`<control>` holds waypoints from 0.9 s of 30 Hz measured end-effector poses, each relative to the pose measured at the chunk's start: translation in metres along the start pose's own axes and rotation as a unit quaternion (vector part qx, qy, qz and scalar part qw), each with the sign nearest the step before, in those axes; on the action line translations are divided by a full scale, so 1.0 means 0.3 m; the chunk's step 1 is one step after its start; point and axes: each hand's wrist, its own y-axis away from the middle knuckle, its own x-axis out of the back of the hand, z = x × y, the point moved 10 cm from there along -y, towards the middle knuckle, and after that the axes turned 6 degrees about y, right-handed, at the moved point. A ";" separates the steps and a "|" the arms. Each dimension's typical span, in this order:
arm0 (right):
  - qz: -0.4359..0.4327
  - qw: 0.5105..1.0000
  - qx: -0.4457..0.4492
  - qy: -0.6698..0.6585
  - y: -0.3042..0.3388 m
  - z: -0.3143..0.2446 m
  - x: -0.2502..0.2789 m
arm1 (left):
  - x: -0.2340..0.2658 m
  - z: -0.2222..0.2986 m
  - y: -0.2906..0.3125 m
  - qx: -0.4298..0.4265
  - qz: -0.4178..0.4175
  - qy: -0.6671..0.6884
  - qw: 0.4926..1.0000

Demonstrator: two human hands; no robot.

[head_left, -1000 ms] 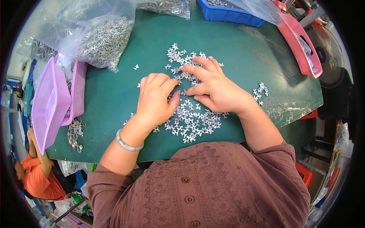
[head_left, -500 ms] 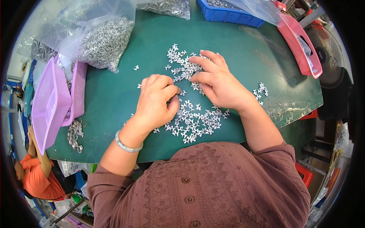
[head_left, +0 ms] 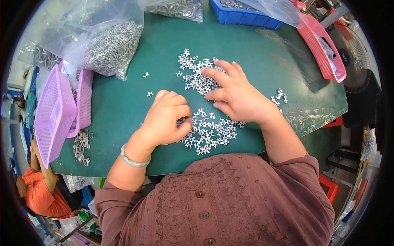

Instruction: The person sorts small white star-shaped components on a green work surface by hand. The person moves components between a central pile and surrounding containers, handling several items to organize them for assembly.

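Note:
Small silvery bow-shaped metal pieces lie on a green table in two heaps: a far pile (head_left: pixel 199 82) and a near pile (head_left: pixel 211 133). My left hand (head_left: pixel 166 117) is curled at the left edge of the near pile. Some small metal pieces (head_left: pixel 180 121) show in the gap between its bent fingers and thumb; the rest of the palm is hidden. Over the right side of the far pile is my right hand (head_left: pixel 236 90), its fingers spread and the fingertips at the pieces. Two loose pieces (head_left: pixel 150 94) sit left of the piles.
A clear plastic bag (head_left: pixel 111 49) full of similar pieces stands at the far left, beside purple baskets (head_left: pixel 55 115). A blue tray (head_left: pixel 246 17) and a pink basket (head_left: pixel 320 49) line the far side. A few pieces (head_left: pixel 280 96) lie right of my forearm. Another person (head_left: pixel 45 192) sits left.
My left hand has moved back toward me and slightly left, away from the far pile, uncovering a loose piece. My right hand has shifted slightly nearer, its fingers still spread.

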 end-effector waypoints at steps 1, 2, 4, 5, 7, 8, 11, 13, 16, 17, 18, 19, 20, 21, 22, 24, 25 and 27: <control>-0.021 1.000 0.012 -0.007 0.007 -0.019 -0.013 | 0.003 -0.001 0.001 0.005 0.003 0.001 1.000; -0.017 1.000 0.006 -0.009 0.010 -0.022 -0.009 | 0.007 -0.002 0.001 0.010 0.006 0.003 1.000; 0.004 1.000 -0.005 0.014 0.018 -0.003 0.014 | 0.022 0.007 -0.004 0.013 0.026 0.007 1.000; 0.026 0.999 -0.016 0.035 0.023 0.009 0.033 | 0.034 0.011 -0.007 0.016 0.045 0.011 0.999; 0.001 0.999 -0.010 0.045 0.031 -0.002 0.026 | 0.029 0.035 -0.023 0.001 0.057 0.002 0.998; -0.025 0.998 -0.005 0.055 0.037 -0.011 0.012 | 0.033 0.049 -0.027 -0.014 0.068 -0.006 0.998; -0.009 0.999 0.000 0.046 0.053 -0.033 0.002 | -0.025 0.054 -0.021 -0.028 0.003 0.005 1.000; -0.001 0.999 0.005 0.039 0.062 -0.030 0.019 | -0.020 0.056 -0.013 -0.041 0.010 0.008 0.999; 0.026 1.000 0.000 0.009 0.072 -0.013 0.040 | -0.018 0.040 -0.014 -0.027 0.003 0.004 1.000; 0.033 0.999 -0.006 0.001 0.073 -0.009 0.042 | 0.002 0.035 -0.021 -0.017 0.037 -0.011 0.999; 0.040 0.999 -0.012 -0.008 0.074 -0.004 0.044 | 0.020 0.030 -0.028 -0.007 0.071 -0.026 0.997; 0.040 0.999 -0.012 -0.009 0.073 -0.005 0.036 | 0.017 0.033 -0.038 -0.006 0.070 -0.026 0.997; 0.044 0.999 -0.011 -0.002 0.071 -0.007 0.028 | 0.018 0.023 -0.051 0.017 0.075 -0.041 0.996; 0.048 0.999 -0.010 0.006 0.068 -0.010 0.023 | 0.020 0.011 -0.062 0.040 0.080 -0.057 0.994; 0.048 0.999 -0.009 0.005 0.064 -0.016 0.019 | 0.016 0.009 -0.071 0.038 0.080 -0.059 0.994; 0.052 0.999 0.003 -0.001 0.056 -0.037 0.015 | 0.001 0.003 -0.073 0.041 0.072 -0.060 0.995; 0.052 0.999 0.000 -0.002 0.057 -0.032 0.011 | -0.012 -0.001 -0.079 0.041 0.061 -0.058 0.996; 0.043 0.999 0.003 0.003 0.059 -0.028 -0.002 | -0.019 -0.005 -0.082 0.040 0.061 -0.058 0.996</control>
